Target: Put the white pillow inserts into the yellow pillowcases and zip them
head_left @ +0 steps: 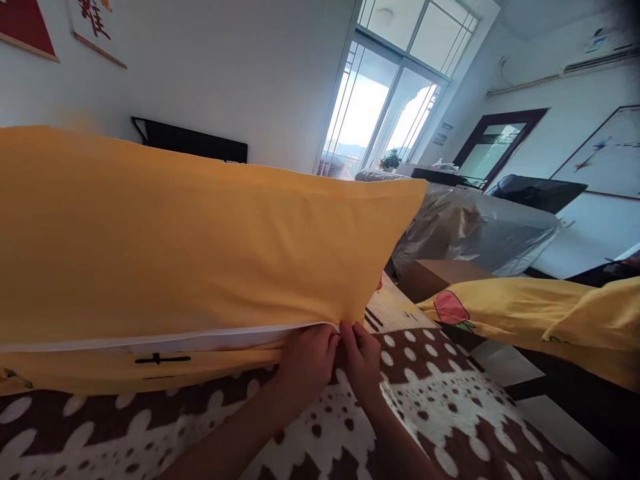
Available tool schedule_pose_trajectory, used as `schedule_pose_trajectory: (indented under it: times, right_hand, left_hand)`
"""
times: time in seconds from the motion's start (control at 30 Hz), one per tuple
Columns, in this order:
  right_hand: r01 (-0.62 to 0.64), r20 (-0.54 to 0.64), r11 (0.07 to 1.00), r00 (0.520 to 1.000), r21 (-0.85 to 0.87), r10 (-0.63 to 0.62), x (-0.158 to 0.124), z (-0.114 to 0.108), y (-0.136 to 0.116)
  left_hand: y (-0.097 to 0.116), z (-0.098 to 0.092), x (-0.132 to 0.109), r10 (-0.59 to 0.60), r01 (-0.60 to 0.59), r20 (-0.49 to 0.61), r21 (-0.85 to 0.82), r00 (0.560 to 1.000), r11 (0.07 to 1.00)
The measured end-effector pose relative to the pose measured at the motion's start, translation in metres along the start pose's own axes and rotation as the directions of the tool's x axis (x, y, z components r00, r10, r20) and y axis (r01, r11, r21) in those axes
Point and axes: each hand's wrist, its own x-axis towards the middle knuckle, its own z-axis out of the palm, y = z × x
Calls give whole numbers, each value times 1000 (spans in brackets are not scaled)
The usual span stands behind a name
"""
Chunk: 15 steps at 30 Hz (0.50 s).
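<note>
A large, filled yellow pillowcase stands on its long edge in front of me. A white strip, which looks like a zipper, runs along its lower edge, with white showing in the gap below. My left hand is closed at the right end of this strip, its fingers pinching the edge. Right beside it, my right hand pinches the pillowcase's lower right corner. The two hands nearly touch. Whatever small part lies between the fingertips is hidden.
A brown and white patterned blanket lies under the pillowcase and my forearms. To the right, another yellow cloth with a printed strawberry-like shape is draped. Behind stand a cardboard box, plastic-covered furniture and a black headboard-like panel.
</note>
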Motion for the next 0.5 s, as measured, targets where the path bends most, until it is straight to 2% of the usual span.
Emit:
schedule_pose_trajectory:
  times: [0.07, 0.17, 0.37, 0.5]
  right_hand:
    - [1, -29, 999, 1000, 45, 1, -1, 1, 2]
    - [29, -52, 1000, 998, 7, -29, -2, 1, 5]
    - [126, -83, 982, 987, -144, -139, -4, 0, 11]
    - [48, -124, 997, 991, -66, -56, -5, -1, 13]
  left_hand:
    - [1, -1, -2, 149, -129, -88, 202, 985, 971]
    - [4, -8, -4, 306, -250, -95, 376, 947, 892]
    - [10, -17, -3, 334, -260, -84, 460, 939, 849]
    - [8, -15, -2, 277, -212, -126, 378, 953, 901]
